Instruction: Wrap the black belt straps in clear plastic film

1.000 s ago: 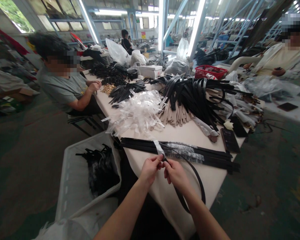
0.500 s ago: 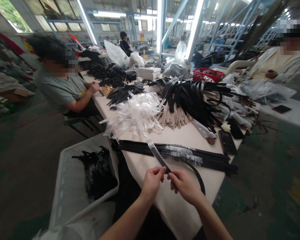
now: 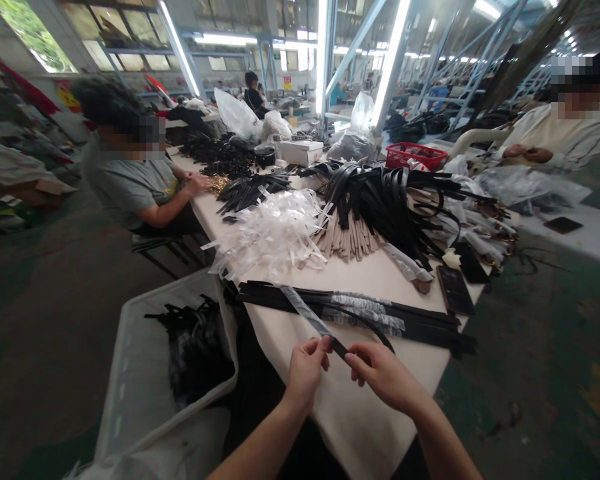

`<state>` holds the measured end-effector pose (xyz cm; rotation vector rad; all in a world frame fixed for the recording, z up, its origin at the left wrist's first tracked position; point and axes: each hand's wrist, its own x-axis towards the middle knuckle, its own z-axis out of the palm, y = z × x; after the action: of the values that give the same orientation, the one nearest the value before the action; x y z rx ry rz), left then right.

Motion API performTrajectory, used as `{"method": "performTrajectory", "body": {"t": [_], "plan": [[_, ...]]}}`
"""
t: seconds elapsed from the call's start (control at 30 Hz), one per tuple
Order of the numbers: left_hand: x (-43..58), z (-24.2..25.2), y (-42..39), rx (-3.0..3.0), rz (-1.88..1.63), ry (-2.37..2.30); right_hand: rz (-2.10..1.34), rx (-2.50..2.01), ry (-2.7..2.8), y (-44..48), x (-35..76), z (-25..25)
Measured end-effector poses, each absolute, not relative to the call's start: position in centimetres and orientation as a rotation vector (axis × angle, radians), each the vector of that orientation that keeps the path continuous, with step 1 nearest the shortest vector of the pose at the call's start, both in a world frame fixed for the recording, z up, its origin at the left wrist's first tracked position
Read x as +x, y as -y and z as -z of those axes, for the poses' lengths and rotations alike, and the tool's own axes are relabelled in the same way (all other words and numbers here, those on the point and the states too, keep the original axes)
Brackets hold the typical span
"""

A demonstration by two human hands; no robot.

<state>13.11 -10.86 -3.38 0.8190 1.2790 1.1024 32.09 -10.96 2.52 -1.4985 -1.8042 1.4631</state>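
Observation:
My left hand (image 3: pixel 307 363) pinches a black strap (image 3: pixel 339 348) where a clear plastic sleeve (image 3: pixel 303 308) covers its end; the sleeve sticks up and to the left. My right hand (image 3: pixel 383 373) pinches the same strap just to the right. The strap's bare part arcs back over the table toward a row of long black straps (image 3: pixel 410 320), two of them in plastic sleeves (image 3: pixel 363 303). Both hands hover over the near edge of the white table (image 3: pixel 350 413).
A heap of clear plastic sleeves (image 3: pixel 273 230) and a big pile of black straps (image 3: pixel 380 193) fill the table's middle. A phone (image 3: pixel 455 290) lies at the right. A white bin (image 3: pixel 130 373) with black straps stands at the left. Two people sit alongside.
My hands have dropped closer to me and moved slightly apart. The plastic sleeve has slid further along the strap and now leans lower to the left.

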Motion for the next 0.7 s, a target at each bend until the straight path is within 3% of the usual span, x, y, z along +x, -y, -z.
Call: {"method": "performTrajectory", "body": {"t": [0.13,0.33,0.43,0.53,0.7], "plan": [[12.4,2.9,10.0,0.800,-1.226,-1.313,-1.393,-1.508,1.906,11.5,33.9,-3.3],[15.3,2.4,11.6,0.909,-1.018,-1.204,-1.284,-1.498,1.846,10.9,32.9,-2.6],[14.5,0.7,12.8,1.210,-0.876,-1.235,-1.353,-1.505,1.852,11.3,34.3,-2.5],[12.6,-1.7,12.4,1.738,-0.969,-1.260,-1.403,-1.485,1.842,11.7,36.2,-2.7],[11.9,-2.2,7.4,2.176,-0.828,-1.089,-1.415,-1.424,1.813,11.5,36.9,-3.5]]}}
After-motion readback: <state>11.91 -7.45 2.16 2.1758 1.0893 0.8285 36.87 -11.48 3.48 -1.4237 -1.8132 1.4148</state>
